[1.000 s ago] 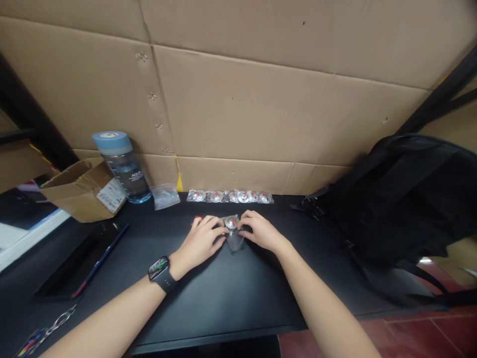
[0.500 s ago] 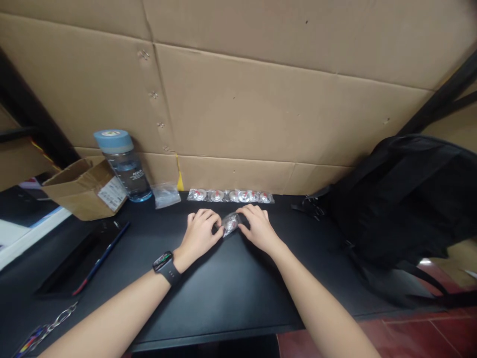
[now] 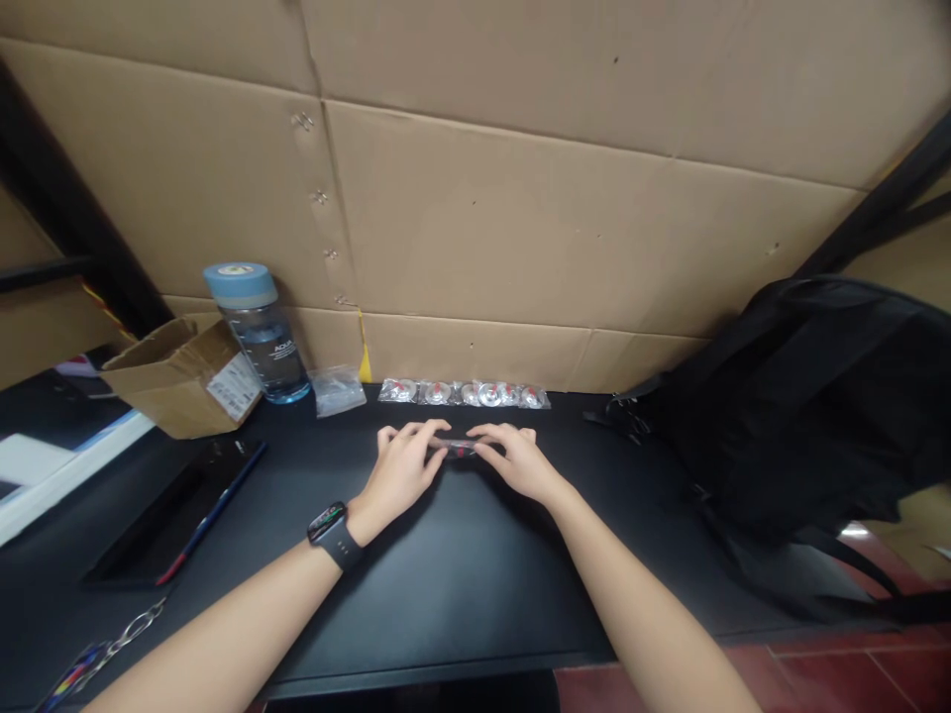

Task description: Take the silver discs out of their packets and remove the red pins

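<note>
Both my hands meet over the middle of the black table (image 3: 446, 584). My left hand (image 3: 405, 467), with a smartwatch on the wrist, and my right hand (image 3: 512, 458) each pinch one end of a small clear plastic packet (image 3: 459, 448) with a silvery round part and a spot of red inside. The packet lies low and flat between my fingertips, just above the tabletop. Behind it, a row of several similar clear packets (image 3: 465, 394) lies along the foot of the cardboard wall.
A blue-lidded water bottle (image 3: 258, 332) and an open cardboard box (image 3: 182, 376) stand at the back left, with a crumpled clear bag (image 3: 338, 390) beside them. A black backpack (image 3: 809, 396) fills the right side. A dark tray with a pen (image 3: 178, 510) and a key lanyard (image 3: 96, 654) lie at left.
The packet has been turned from upright and facing me to lying flat and edge-on between my fingers. Both hands have shifted slightly away from me, toward the row of packets.
</note>
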{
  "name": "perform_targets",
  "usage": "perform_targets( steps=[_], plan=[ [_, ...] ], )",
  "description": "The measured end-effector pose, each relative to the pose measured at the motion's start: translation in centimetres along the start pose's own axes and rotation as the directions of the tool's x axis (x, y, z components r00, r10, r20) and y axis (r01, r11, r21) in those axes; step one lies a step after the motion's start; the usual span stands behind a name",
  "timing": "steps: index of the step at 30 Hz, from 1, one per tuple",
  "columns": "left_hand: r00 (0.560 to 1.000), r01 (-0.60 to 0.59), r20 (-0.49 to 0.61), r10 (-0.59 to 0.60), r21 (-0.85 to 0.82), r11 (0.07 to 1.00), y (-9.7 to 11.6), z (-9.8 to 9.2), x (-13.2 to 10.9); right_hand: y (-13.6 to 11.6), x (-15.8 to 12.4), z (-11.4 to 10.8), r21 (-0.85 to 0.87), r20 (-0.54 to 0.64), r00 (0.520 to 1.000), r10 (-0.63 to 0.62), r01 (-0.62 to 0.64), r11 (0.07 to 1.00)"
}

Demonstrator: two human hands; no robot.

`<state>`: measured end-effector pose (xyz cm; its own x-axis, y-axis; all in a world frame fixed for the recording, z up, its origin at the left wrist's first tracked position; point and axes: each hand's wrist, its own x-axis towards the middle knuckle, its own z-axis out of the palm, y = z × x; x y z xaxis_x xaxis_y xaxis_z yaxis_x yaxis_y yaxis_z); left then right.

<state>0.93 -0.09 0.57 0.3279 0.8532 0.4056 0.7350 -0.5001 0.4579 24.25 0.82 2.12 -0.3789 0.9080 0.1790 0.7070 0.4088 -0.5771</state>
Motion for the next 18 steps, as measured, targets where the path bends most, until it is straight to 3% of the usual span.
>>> perform_targets(
  steps=[5, 9, 14, 18],
  plan=[
    [0.98, 0.198, 0.016, -0.199, -0.205, 0.959, -0.3, -0.4, 0.2, 0.1, 0.1, 1.0, 0.154, -0.028, 1.0, 0.012, -0.007, 0.988],
    [0.971, 0.234, 0.031, -0.237, -0.331, 0.914, -0.3, -0.6, 0.2, 0.4, 0.5, 2.2, 0.322, -0.103, 0.994, 0.038, -0.003, 0.947],
    [0.981, 0.191, 0.009, -0.192, -0.169, 0.967, -0.6, -1.1, 0.2, 1.0, 0.8, 2.6, 0.458, -0.179, 0.975, 0.13, -0.034, 0.888],
    [0.982, 0.169, -0.08, -0.169, -0.012, 0.986, -2.2, -1.6, 0.3, 2.1, 2.1, 2.3, 0.45, -0.309, 0.923, 0.229, -0.07, 0.89]
  ],
)
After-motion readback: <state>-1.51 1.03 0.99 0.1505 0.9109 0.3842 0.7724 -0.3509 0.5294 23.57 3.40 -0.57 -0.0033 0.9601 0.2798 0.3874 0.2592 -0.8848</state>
